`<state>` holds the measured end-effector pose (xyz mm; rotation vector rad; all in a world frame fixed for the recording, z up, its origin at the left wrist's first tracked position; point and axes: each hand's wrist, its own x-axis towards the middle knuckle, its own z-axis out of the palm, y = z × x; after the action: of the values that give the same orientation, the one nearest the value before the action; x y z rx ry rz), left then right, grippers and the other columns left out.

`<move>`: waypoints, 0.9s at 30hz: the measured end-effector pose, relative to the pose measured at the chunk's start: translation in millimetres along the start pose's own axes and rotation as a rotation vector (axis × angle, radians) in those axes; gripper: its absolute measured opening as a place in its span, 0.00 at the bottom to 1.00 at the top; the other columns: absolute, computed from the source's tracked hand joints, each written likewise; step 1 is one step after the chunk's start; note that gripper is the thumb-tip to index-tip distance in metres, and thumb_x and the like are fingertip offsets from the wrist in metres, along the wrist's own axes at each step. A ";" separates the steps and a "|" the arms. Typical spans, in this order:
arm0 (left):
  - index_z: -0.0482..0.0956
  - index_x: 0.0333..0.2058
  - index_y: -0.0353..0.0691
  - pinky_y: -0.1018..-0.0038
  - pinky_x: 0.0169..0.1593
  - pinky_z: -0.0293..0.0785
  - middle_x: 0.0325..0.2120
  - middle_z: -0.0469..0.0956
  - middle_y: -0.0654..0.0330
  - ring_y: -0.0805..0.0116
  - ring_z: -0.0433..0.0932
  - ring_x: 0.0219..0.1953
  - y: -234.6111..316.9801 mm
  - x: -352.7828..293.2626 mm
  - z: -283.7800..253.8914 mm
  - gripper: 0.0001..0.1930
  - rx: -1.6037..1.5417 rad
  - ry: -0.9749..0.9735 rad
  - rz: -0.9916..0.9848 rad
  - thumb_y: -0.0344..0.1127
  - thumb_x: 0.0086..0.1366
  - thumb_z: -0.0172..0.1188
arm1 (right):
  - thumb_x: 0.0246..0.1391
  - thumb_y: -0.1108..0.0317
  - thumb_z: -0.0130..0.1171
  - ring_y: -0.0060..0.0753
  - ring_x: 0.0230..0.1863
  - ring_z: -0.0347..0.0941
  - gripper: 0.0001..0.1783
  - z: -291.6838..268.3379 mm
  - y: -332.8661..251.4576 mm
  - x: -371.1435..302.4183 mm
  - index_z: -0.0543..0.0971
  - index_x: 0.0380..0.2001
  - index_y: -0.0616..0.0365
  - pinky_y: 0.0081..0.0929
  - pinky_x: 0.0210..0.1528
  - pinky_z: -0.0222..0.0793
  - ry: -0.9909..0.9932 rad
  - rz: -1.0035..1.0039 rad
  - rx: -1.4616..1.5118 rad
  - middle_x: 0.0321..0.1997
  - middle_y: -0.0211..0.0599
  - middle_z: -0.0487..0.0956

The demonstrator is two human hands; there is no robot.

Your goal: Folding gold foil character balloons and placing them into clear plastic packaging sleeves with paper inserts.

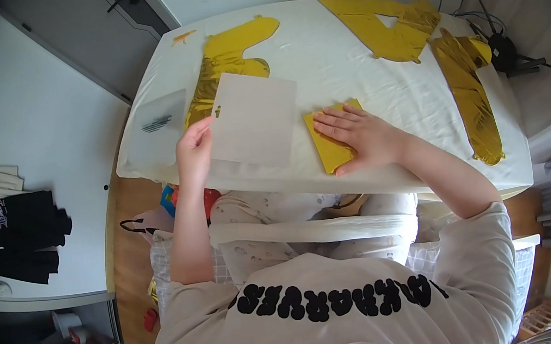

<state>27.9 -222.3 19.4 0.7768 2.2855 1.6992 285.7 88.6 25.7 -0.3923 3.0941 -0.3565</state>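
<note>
My left hand (195, 148) is closed on the left edge of a thin whitish square sheet (255, 119) with a small hang hole. The sheet is held at a tilt over the table, partly covering a gold foil balloon (238, 39) that lies flat behind it. To the right, my right hand (363, 136) rests open, palm down, on a folded gold foil piece (326, 146) near the table's front edge. Its fingers are stretched out across the foil and hide much of it.
Two flat gold foil balloons (397, 29) (467, 97) lie at the back right of the white-covered table (299, 44). A clear plastic bag (161, 121) and a small orange piece (183, 37) are on the left. A black router (503, 51) with cables stands at the right edge.
</note>
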 end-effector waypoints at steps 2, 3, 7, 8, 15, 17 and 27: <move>0.79 0.59 0.34 0.81 0.51 0.72 0.50 0.84 0.59 0.78 0.79 0.46 12.1 -13.2 13.0 0.17 0.037 -0.002 0.015 0.24 0.73 0.54 | 0.53 0.25 0.59 0.42 0.83 0.43 0.61 0.0 0.0 -1.5 0.53 0.78 0.53 0.47 0.83 0.33 0.002 0.003 -0.009 0.83 0.39 0.50; 0.79 0.59 0.34 0.81 0.52 0.72 0.51 0.84 0.58 0.78 0.80 0.46 26.4 -22.4 20.5 0.18 0.121 -0.015 0.014 0.24 0.73 0.54 | 0.53 0.26 0.59 0.42 0.83 0.42 0.61 -0.3 -0.4 -2.6 0.52 0.78 0.52 0.47 0.83 0.33 0.007 -0.001 0.005 0.83 0.39 0.50; 0.79 0.58 0.34 0.74 0.57 0.73 0.57 0.81 0.51 0.70 0.81 0.53 63.2 -44.3 41.3 0.17 0.308 -0.066 -0.055 0.29 0.72 0.58 | 0.54 0.26 0.58 0.42 0.83 0.42 0.60 -1.2 -0.5 -4.3 0.51 0.78 0.51 0.48 0.83 0.33 0.015 0.004 0.026 0.83 0.39 0.50; 0.79 0.58 0.34 0.74 0.57 0.73 0.57 0.81 0.51 0.70 0.81 0.53 65.0 -47.7 47.4 0.17 0.307 -0.062 -0.054 0.29 0.72 0.58 | 0.54 0.26 0.58 0.42 0.83 0.42 0.60 -1.7 -0.7 -3.0 0.51 0.78 0.51 0.48 0.83 0.33 0.015 0.002 0.024 0.83 0.39 0.50; 0.71 0.63 0.35 0.58 0.65 0.70 0.61 0.74 0.43 0.45 0.74 0.63 93.0 -12.6 115.8 0.32 0.452 -0.353 0.277 0.46 0.65 0.68 | 0.55 0.28 0.59 0.44 0.83 0.42 0.59 -2.8 1.7 -6.2 0.51 0.78 0.52 0.50 0.83 0.33 0.033 -0.008 0.023 0.83 0.41 0.50; 0.66 0.66 0.37 0.64 0.64 0.70 0.60 0.74 0.47 0.54 0.73 0.63 87.9 31.7 134.0 0.40 0.413 -0.714 0.163 0.48 0.61 0.73 | 0.56 0.29 0.59 0.45 0.83 0.42 0.58 -3.3 -1.9 -6.4 0.52 0.78 0.52 0.51 0.82 0.33 0.048 -0.022 0.011 0.83 0.43 0.51; 0.74 0.56 0.35 0.68 0.52 0.76 0.46 0.80 0.52 0.61 0.80 0.49 132.8 18.5 159.2 0.29 0.721 -1.047 0.200 0.50 0.65 0.67 | 0.57 0.24 0.52 0.48 0.82 0.45 0.57 8.4 -33.2 -52.6 0.56 0.77 0.54 0.52 0.82 0.35 0.040 -0.037 -0.001 0.80 0.47 0.56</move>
<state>122.5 -52.7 94.4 1.5660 1.9499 0.2122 345.1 68.4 23.5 -0.4491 3.1293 -0.3682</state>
